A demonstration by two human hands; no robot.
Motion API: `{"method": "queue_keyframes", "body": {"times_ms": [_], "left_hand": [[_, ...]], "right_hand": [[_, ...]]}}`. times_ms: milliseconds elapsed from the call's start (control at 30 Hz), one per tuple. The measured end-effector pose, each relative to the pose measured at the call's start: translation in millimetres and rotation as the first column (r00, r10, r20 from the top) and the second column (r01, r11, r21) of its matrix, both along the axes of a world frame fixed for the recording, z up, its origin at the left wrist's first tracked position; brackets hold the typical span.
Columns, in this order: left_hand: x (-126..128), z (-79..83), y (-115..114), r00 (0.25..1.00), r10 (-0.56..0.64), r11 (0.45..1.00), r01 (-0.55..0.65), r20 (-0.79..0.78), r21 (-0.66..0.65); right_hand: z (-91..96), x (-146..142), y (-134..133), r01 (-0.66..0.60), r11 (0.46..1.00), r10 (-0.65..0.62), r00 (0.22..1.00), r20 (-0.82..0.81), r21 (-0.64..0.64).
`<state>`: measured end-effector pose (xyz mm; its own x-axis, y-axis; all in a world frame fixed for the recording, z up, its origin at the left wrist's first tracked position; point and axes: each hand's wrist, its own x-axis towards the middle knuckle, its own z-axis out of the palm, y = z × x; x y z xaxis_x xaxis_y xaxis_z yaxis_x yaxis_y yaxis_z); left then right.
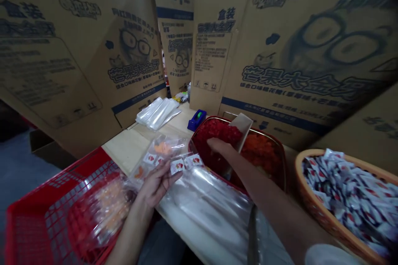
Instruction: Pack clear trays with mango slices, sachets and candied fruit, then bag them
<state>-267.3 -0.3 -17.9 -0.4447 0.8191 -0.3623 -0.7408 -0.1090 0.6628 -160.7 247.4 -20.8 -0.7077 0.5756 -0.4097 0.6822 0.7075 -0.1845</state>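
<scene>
My left hand grips a clear plastic bag holding orange pieces and small white-and-red sachets. My right hand reaches down into a metal-rimmed red tray, its fingers resting on a heap of diced red food. Beside that hand, a flat tan scoop stands tilted in the tray. Diced orange food fills the tray's far side. Whether my right hand holds any pieces is hidden.
A red mesh basket with filled bags sits at lower left. A woven orange basket holds many sachets at right. A pile of clear bags, a blue tape dispenser and more bags lie on the wooden table. Printed cartons stand behind.
</scene>
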Motion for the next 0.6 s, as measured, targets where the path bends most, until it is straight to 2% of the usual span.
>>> {"method": "queue_keyframes", "body": {"times_ms": [133, 233, 300, 333, 400, 500, 600], "left_hand": [[-2, -0.8, 10, 1.000, -0.020, 1.000, 0.020, 0.005, 0.002], [-3, -1.5, 14, 1.000, -0.010, 1.000, 0.010, -0.003, 0.014], [-5, -2.2, 18, 1.000, -0.007, 1.000, 0.007, -0.001, 0.025], [-5, -2.6, 19, 1.000, -0.012, 0.999, 0.012, 0.002, 0.037], [-5, -3.0, 22, 1.000, -0.024, 0.998, 0.023, 0.010, 0.065], [-2, -1.9, 25, 0.999, -0.030, 0.996, 0.028, 0.019, 0.080], [4, 1.3, 26, 0.999, -0.045, 0.996, 0.044, 0.018, 0.073]], "right_hand": [[5.1, 11, 5, 0.001, 0.999, 0.005, 0.992, -0.130, 0.047], [20.2, 22, -1, 0.053, 0.995, -0.027, 0.959, -0.281, 0.084], [32.6, 30, -15, 0.074, 0.994, -0.041, 0.931, -0.363, 0.076], [38.4, 34, -25, 0.069, 0.997, -0.053, 0.910, -0.411, 0.023], [47.9, 43, -50, 0.003, 0.985, -0.096, 0.844, -0.528, -0.174], [55.2, 51, -85, -0.165, 0.883, -0.214, 0.692, -0.690, -0.439], [57.6, 55, -105, -0.199, 0.816, -0.315, 0.634, -0.706, -0.543]]}}
